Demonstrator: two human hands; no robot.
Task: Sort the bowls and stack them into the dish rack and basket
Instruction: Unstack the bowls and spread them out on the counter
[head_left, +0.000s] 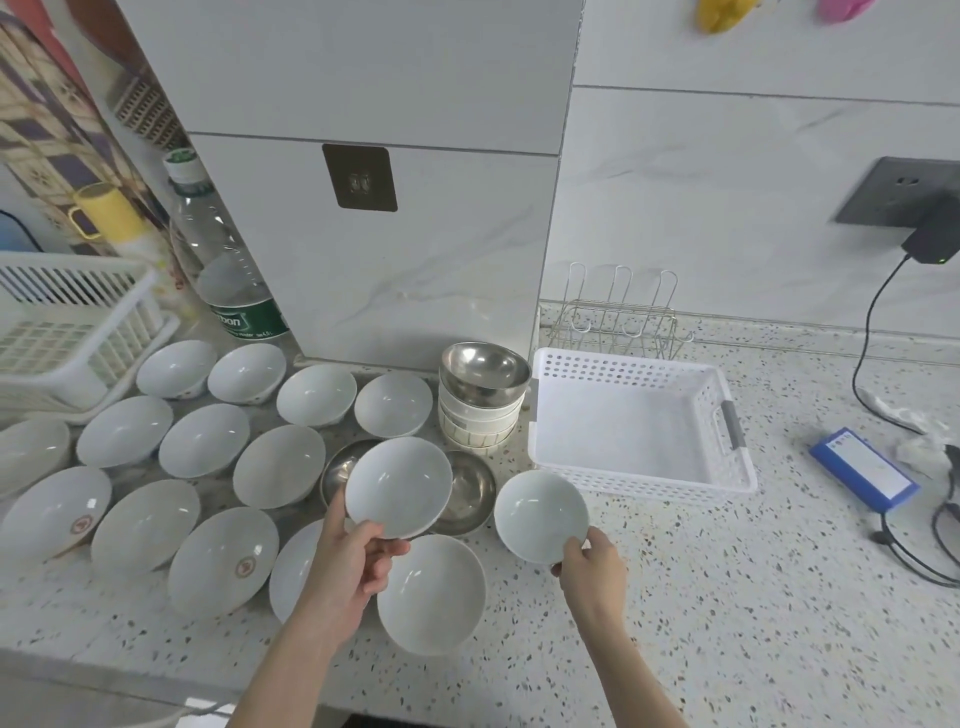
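Note:
My left hand (358, 558) grips the near rim of a white bowl (397, 486), lifted above two steel bowls (470, 499). My right hand (592, 564) pinches the near rim of a second white bowl (540, 514), just in front of the empty white basket (724, 467). Several more white bowls (202, 441) lie spread over the counter to the left, and one large white bowl (431, 595) sits between my arms. A stack of small ribbed bowls (478, 426) topped by a steel bowl (483, 371) stands left of the basket. The white dish rack (78, 312) is at the far left.
A wire rack (618, 317) stands behind the basket. A water bottle (223, 260) leans by the tiled pillar. A blue box (862, 470), cables and a plugged charger (930, 239) occupy the right of the speckled counter (727, 597).

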